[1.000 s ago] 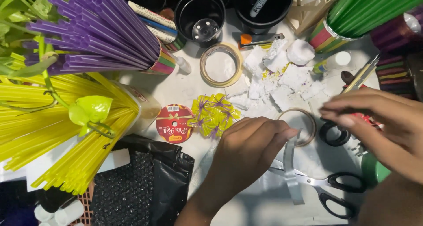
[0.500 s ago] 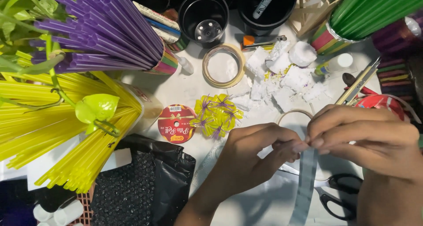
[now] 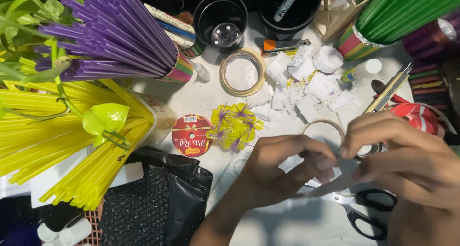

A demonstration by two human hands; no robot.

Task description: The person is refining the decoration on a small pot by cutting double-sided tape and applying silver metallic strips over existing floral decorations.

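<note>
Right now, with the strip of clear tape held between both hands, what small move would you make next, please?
Probably reach the right hand for the scissors: the tape strip spans both hands, left hand pinching one end, and the scissors lie just below.

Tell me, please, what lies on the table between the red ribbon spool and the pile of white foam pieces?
In the head view, a yellow flower with purple centres, seemingly made of straws, lies between the red ribbon spool and the white foam pieces.

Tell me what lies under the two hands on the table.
Under the left hand and right hand, black-handled scissors show partly; their blades are covered.
</note>
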